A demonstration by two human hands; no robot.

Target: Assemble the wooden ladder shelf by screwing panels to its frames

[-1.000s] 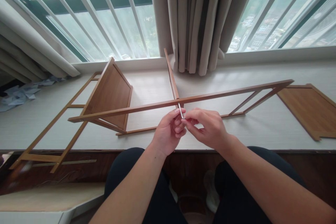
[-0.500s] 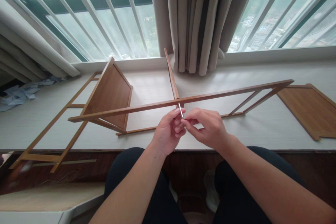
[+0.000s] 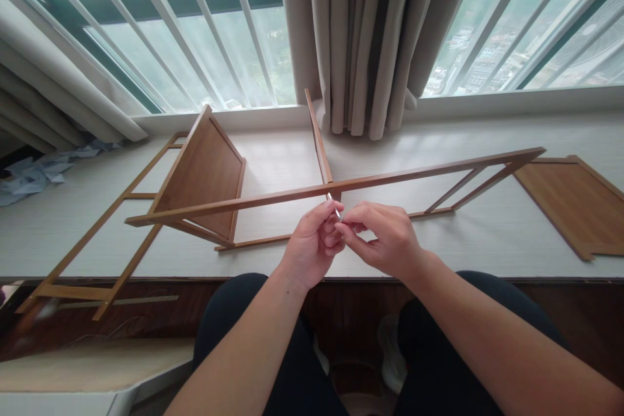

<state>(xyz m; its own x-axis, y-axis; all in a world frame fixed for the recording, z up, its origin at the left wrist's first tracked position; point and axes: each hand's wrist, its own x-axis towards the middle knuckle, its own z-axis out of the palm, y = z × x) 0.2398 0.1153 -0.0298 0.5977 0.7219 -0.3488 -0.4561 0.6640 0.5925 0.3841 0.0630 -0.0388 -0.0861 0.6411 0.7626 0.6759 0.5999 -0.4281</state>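
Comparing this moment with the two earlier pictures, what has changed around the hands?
Only a slight change: the metal tool leans a little more, its far end shifted slightly left in the picture. Nothing was visibly taken up or let go. The left hand and right hand remain at the tool; the wooden frame looks unmoved.

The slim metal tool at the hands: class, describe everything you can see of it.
The slim metal tool is a thin, silvery, shiny rod, apparently metal. It slants, its far end up at the long wooden rail, its near end towards the person. The left hand holds it around the middle; the right hand pinches its near end between thumb and fingers. Fingers hide parts of it, and whether its tip sits in a screw is too small to tell.
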